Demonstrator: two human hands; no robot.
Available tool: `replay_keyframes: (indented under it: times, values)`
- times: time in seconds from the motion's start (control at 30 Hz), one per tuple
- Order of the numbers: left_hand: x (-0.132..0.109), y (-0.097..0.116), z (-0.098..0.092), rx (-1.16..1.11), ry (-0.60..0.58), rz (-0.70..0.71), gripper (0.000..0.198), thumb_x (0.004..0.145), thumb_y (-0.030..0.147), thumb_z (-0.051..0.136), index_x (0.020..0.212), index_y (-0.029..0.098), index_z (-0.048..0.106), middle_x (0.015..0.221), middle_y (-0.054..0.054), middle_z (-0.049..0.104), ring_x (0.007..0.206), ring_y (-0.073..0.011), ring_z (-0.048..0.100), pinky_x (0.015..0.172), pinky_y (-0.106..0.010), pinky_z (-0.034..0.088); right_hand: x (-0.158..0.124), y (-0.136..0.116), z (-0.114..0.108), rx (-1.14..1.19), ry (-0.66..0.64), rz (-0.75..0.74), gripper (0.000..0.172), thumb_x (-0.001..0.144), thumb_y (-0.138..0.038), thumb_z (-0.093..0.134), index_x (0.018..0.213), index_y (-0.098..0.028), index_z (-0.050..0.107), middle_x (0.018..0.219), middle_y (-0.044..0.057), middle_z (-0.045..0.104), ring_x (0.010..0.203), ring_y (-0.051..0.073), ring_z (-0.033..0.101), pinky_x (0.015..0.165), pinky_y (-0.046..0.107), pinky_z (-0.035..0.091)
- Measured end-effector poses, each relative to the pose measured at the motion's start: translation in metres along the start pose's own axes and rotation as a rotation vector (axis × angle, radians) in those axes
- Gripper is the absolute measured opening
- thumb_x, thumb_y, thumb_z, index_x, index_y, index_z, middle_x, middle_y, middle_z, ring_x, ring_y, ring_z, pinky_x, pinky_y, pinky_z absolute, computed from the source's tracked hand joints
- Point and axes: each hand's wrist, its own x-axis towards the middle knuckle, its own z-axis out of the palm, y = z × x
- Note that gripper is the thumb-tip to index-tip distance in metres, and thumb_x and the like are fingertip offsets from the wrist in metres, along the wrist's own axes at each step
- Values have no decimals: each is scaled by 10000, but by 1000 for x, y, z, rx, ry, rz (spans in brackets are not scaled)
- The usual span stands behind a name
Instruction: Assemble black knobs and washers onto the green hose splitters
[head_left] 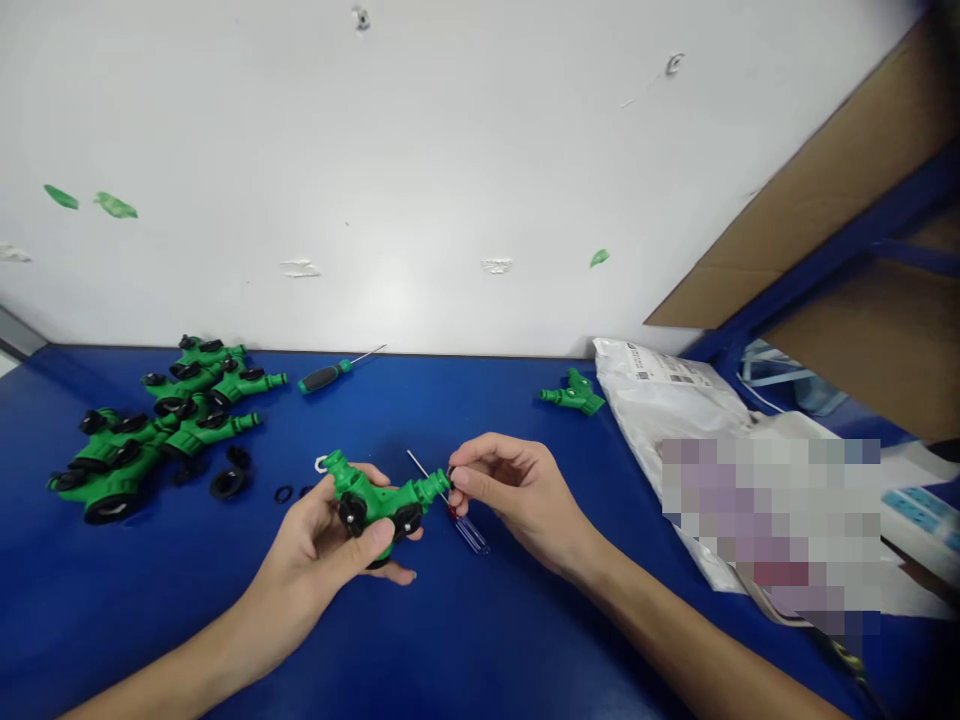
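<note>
My left hand [311, 550] is wrapped round a green two-way hose splitter [384, 496] with black valve knobs, held tilted above the table. At the tip of its right outlet, my right hand [517, 490] pinches a small black rubber ring [451, 477] between thumb and forefinger. Whether the ring sits on the outlet or only touches it, I cannot tell. Beneath the outlet lies a screwdriver [470, 532] with a clear and red handle. A white ring [321, 464] shows just beside the left outlet.
Several green splitters [214, 430] are heaped on the blue table at left. Near them lie black caps [227, 484] and a black ring [283, 494]. A green-handled screwdriver [326, 378] and a green splitter body [574, 394] lie farther back. A white plastic bag [645, 400] is at right.
</note>
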Motion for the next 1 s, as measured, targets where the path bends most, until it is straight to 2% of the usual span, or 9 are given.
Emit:
replay_keyframes:
  times: [0.2,0.37,0.47,0.57,0.77,1.0]
  values:
    - [0,-4,2,16,-59,-12,313,830,356,749,1060,212,593,946,-56,687,899,-248,695,670,-365,650,-2,6,-2,78,-16,65,134,751,-256,838,795,-165,750,625,-15,711,553,87,664,539,187,538]
    - [-6,-1,8,28,43,-36,375,763,404,798,1021,203,615,896,-47,691,859,-248,694,625,-336,645,-5,6,2,128,-15,121,184,744,-319,839,796,-165,753,592,-17,699,518,79,640,519,186,517]
    - [-6,0,8,63,112,-53,410,731,421,816,1021,210,617,908,-40,703,845,-249,700,613,-326,644,-6,8,4,92,0,107,232,734,-366,837,801,-156,765,574,-9,690,505,88,625,509,206,513]
    - [-5,1,10,59,130,-73,427,717,428,822,1020,212,613,906,-39,710,850,-261,705,619,-340,645,-6,10,3,52,14,71,232,757,-372,817,811,-149,783,588,1,690,506,87,613,510,214,511]
    - [-4,3,11,2,63,-80,375,757,391,803,1015,206,603,857,-39,705,852,-250,702,630,-339,635,-6,10,-3,30,-45,-4,162,741,-304,839,860,-199,809,693,5,697,544,84,623,516,212,511]
    - [-2,-3,2,-54,-93,-79,310,844,361,734,1055,210,564,872,-58,707,861,-225,691,672,-346,633,-8,3,-3,-110,-85,-109,127,805,-237,785,929,-225,810,734,22,673,567,90,612,529,218,531]
